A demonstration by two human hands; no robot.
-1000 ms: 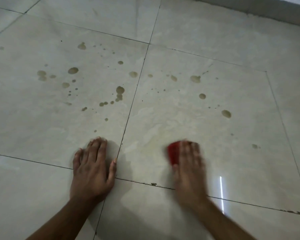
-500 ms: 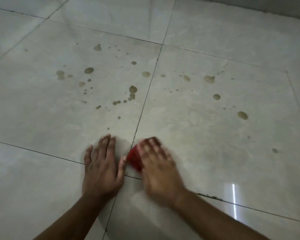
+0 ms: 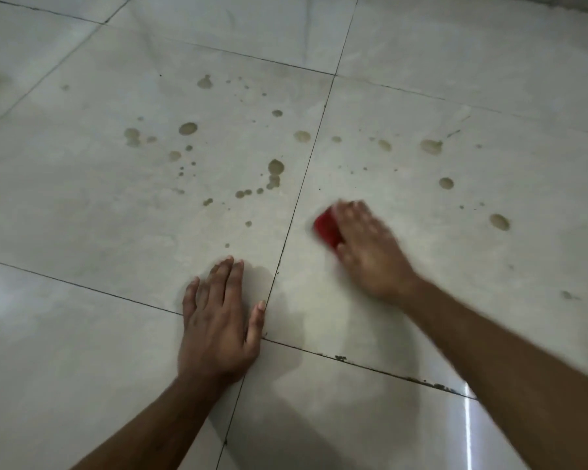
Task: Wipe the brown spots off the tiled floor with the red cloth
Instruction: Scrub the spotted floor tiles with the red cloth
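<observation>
Brown spots (image 3: pixel 275 166) are scattered over two pale floor tiles (image 3: pixel 82 205), on both sides of a dark grout line (image 3: pixel 306 174). My right hand (image 3: pixel 370 249), blurred by motion, presses the red cloth (image 3: pixel 326 228) flat on the right tile, just right of the grout line and below the spots. Only the cloth's left part shows beyond my fingers. A larger spot (image 3: pixel 499 221) lies to the right of that hand. My left hand (image 3: pixel 218 320) rests palm down on the left tile, fingers spread, holding nothing.
A faint damp smear covers the tile around the cloth. Dark grime (image 3: pixel 428 383) sits in the near grout line, beside a bright light reflection (image 3: pixel 469 422). A wall base (image 3: pixel 557 1) runs along the top right.
My right hand has swept the red cloth from beside my left thumb up and to the right, farther onto the right tile. The left hand stays planted.
</observation>
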